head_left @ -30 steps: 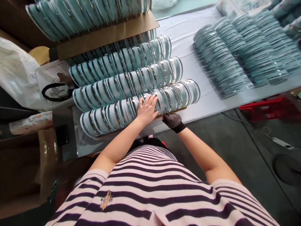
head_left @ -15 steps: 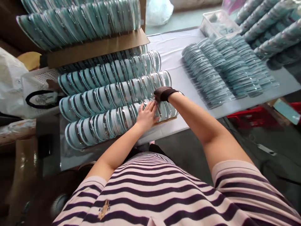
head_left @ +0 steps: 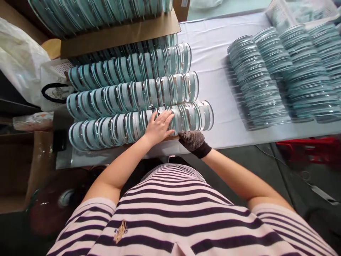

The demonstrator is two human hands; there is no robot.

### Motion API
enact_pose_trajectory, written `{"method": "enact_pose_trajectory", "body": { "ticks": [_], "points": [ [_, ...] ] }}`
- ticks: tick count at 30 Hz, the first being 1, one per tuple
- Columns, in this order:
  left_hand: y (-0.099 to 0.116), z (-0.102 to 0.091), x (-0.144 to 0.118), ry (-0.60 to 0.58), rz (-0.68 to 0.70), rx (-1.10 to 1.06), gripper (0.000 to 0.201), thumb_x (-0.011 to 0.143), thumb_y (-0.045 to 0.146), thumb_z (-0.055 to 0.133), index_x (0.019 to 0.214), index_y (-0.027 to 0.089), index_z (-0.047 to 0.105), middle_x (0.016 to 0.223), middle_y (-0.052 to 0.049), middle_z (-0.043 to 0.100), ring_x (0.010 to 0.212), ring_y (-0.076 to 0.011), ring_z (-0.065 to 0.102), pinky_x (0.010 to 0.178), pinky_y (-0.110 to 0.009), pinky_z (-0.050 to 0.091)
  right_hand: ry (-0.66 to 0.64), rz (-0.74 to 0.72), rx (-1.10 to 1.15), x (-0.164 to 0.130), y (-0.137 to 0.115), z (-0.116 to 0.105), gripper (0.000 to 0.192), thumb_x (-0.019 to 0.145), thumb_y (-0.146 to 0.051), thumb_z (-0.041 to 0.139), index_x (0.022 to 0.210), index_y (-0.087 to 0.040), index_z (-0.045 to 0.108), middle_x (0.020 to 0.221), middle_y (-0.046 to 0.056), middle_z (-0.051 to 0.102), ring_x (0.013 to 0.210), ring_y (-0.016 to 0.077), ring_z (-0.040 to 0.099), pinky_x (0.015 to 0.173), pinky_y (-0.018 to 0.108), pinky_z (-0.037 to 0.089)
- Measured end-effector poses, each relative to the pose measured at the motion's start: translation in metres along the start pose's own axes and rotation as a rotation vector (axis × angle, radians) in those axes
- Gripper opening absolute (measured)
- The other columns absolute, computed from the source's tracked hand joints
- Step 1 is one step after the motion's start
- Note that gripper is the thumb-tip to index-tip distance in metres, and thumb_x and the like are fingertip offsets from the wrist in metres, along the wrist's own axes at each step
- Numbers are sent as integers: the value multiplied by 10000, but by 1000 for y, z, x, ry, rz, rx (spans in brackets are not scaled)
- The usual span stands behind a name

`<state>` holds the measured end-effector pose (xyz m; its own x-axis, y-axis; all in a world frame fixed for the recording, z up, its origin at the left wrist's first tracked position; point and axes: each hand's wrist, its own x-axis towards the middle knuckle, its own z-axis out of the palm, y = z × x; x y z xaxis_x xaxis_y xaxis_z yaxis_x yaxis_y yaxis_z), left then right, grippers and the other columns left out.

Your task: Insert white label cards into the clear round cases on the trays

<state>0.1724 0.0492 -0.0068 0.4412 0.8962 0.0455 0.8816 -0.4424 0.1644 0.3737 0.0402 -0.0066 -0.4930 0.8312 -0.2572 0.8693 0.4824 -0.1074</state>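
Round, clear pieces with pale blue-green bands stand on edge in long rows. My bare left hand [head_left: 159, 128] lies on the front row [head_left: 128, 127], fingers stretched out over its upper side. Close to its right, my right hand [head_left: 192, 140] wears a dark dotted glove. It is closed at the row's lower edge, beside a strip of cardboard [head_left: 172, 137]. Whatever its curled fingers hold, if anything, is hidden. Behind the front row lie a second row [head_left: 138, 92] and a third row [head_left: 133, 66] of the same pieces.
A cardboard sheet [head_left: 149, 30] carries more round pieces at the back left. Slanting stacks of clear discs [head_left: 255, 81] cover the right side of the white-covered table [head_left: 210, 64]. A white basket [head_left: 314, 16] stands behind them. A red crate [head_left: 309, 149] is below the table.
My right hand has come down from the top of the front row to its near edge. My left hand stays on the row. The view has shifted.
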Motion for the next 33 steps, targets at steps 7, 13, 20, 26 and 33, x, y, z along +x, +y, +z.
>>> {"method": "enact_pose_trajectory", "body": {
  "ticks": [7, 13, 20, 26, 33],
  "points": [
    [6, -10, -1, 18, -25, 11, 631, 960, 452, 496, 1524, 189, 394, 1599, -103, 376, 1515, -274, 267, 1252, -518, 70, 177, 30, 131, -8, 20, 28, 417, 997, -394, 379, 1130, -231, 739, 1033, 115, 756, 909, 228, 688, 717, 286, 434],
    [38, 1, 35, 47, 22, 17, 703, 947, 489, 491, 1554, 167, 343, 1620, -111, 331, 1517, -289, 256, 1239, -529, 141, 79, 153, -69, 68, 66, -88, 329, 917, -343, 505, 1070, -174, 742, 1050, 148, 737, 946, 261, 686, 752, 303, 463],
    [41, 15, 45, 58, 16, 49, 709, 945, 488, 478, 1550, 141, 348, 1589, -149, 382, 1490, -292, 318, 1222, -517, 177, -209, -116, -308, 121, 53, -123, 265, 798, -312, 673, 982, -141, 756, 966, 160, 738, 940, 296, 685, 794, 366, 480],
    [38, 12, 44, 82, -3, 8, 719, 915, 501, 549, 1537, 189, 368, 1601, -112, 371, 1482, -281, 334, 1225, -494, 162, 151, 31, -44, 32, 70, -54, 319, 894, -380, 512, 1001, -196, 750, 904, 101, 749, 820, 226, 681, 655, 262, 391],
    [32, 2, 53, 38, -18, 0, 715, 931, 516, 513, 1540, 175, 361, 1597, -123, 376, 1483, -296, 330, 1218, -509, 165, 332, 39, 90, -24, 64, 42, 317, 935, -314, 486, 986, -180, 769, 896, 105, 752, 762, 200, 629, 643, 280, 341]
  ]
}}
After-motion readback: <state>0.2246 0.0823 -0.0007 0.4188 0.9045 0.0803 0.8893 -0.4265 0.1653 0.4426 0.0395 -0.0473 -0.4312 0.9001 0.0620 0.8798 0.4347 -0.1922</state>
